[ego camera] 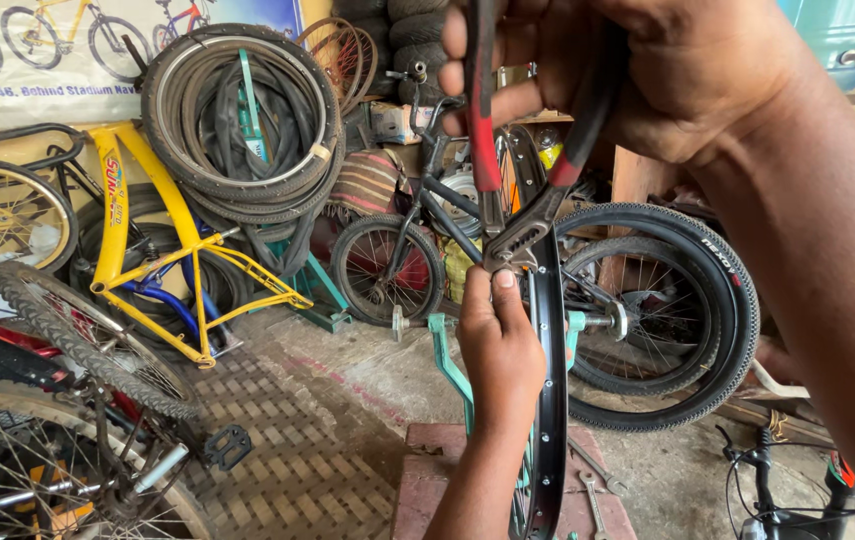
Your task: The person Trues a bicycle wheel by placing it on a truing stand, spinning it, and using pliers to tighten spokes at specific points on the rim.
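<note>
A black wheel rim (548, 400) is held upright above a reddish block (427, 470) on the workshop floor, a teal stand (450, 362) behind it. The right hand (637, 70) is closed round the red-and-black handles of pliers (517, 235), whose jaws are shut on the rim's top edge. The left hand (497, 350) is clamped on the rim just below — fingers (503, 285) together, thumb pressed upward beside the jaws. Judged from this, the grip is best kept square to the edge and the rim steadied firmly. Spanners (592, 490) lie near the block's right edge.

two hands (499, 345), one pliers (517, 235), perhaps two spanners (595, 505).
</note>
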